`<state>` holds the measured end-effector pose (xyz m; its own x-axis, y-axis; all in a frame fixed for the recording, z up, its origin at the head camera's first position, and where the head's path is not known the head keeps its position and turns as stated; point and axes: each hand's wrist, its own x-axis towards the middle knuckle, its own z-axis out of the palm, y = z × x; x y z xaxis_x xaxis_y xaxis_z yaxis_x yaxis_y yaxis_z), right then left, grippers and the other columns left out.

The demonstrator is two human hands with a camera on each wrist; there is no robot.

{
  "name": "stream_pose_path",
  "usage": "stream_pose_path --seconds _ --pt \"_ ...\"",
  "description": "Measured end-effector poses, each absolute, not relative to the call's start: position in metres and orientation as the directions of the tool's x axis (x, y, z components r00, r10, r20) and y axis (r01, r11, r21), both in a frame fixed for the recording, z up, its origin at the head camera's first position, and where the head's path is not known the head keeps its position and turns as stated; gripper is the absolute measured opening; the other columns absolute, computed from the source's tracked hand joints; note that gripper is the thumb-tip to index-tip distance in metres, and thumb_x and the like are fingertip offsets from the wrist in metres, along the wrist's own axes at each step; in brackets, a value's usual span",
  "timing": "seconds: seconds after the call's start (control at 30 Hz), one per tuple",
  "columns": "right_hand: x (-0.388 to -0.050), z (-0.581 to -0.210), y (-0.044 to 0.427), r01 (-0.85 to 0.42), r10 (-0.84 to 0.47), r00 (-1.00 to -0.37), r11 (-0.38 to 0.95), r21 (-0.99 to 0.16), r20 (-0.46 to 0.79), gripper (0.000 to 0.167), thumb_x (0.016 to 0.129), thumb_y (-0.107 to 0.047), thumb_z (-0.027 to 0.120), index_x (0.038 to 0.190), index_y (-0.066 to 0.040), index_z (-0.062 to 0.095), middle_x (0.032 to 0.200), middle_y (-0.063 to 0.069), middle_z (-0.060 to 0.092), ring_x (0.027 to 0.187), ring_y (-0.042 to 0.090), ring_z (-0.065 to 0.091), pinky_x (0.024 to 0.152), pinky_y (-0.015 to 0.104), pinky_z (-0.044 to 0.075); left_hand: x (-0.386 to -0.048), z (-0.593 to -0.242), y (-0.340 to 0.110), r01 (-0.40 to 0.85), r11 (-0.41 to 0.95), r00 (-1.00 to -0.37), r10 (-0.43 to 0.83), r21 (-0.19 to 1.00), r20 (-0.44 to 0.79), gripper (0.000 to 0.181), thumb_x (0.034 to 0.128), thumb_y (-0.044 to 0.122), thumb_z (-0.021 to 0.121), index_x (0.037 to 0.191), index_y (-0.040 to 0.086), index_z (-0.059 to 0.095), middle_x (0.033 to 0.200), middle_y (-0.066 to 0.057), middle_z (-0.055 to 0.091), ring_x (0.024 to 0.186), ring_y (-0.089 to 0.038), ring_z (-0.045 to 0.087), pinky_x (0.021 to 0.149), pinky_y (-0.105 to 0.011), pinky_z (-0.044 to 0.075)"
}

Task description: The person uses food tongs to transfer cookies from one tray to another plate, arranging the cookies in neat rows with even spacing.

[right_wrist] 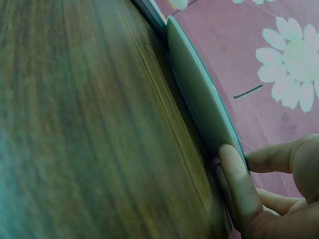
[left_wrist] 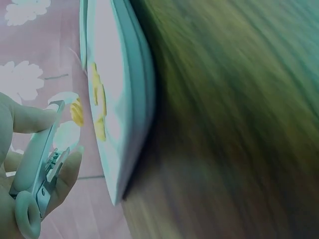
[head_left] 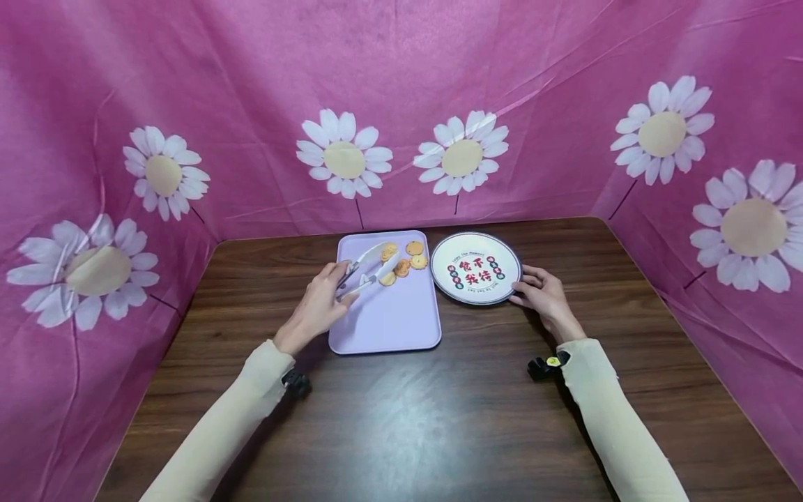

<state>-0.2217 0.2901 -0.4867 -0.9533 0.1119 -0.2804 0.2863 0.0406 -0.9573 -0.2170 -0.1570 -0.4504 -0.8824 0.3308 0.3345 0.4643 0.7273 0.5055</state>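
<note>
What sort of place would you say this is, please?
Probably a makeshift filming booth: pink flowered cloth hangs along three sides of a wooden table, and black wrist devices show too.

The tray (head_left: 385,321) is plain pale lilac. On or just over it, the biscuits (head_left: 402,268) are golden to light brown. Above it, the tongs (head_left: 370,280) have whitish ends. To the right of the tray, the plate (head_left: 477,270) is white, with a dark rim line and red characters. Under the tray, the table (head_left: 401,432) has brown wood grain. Behind it, the cloth (head_left: 401,63) is pink with white, yellow-centred daisies (head_left: 344,160).
</note>
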Motion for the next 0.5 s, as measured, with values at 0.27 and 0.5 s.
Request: stream_pose_path --seconds 0.27,0.5 --pt "-0.220 -0.486 0.285 0.294 0.122 -0.951 0.074 -0.953 -0.284 0.067 0.101 -0.001 0.059 0.160 0.004 0.028 0.131 0.015 0.054 0.083 -0.002 0.067 0.083 0.020 0.061 -0.223 -0.442 -0.133 0.511 0.703 -0.857 0.373 0.494 0.356 0.064 0.0868 0.011 0.079 0.144 -0.006 0.055 0.131 -0.025 0.065 0.108 -0.038 0.067 0.093 -0.052 0.056" --pt "-0.219 -0.486 0.281 0.293 0.132 -0.950 0.073 -0.953 -0.282 0.063 0.102 -0.001 0.056 0.158 0.005 0.029 0.134 0.018 0.052 0.083 -0.002 0.066 0.082 0.021 0.061 -0.231 -0.435 -0.105 0.528 0.685 -0.849 0.405 0.502 0.340 0.067 0.0885 0.014 0.079 0.147 -0.005 0.053 0.131 -0.023 0.064 0.112 -0.035 0.066 0.099 -0.049 0.055"
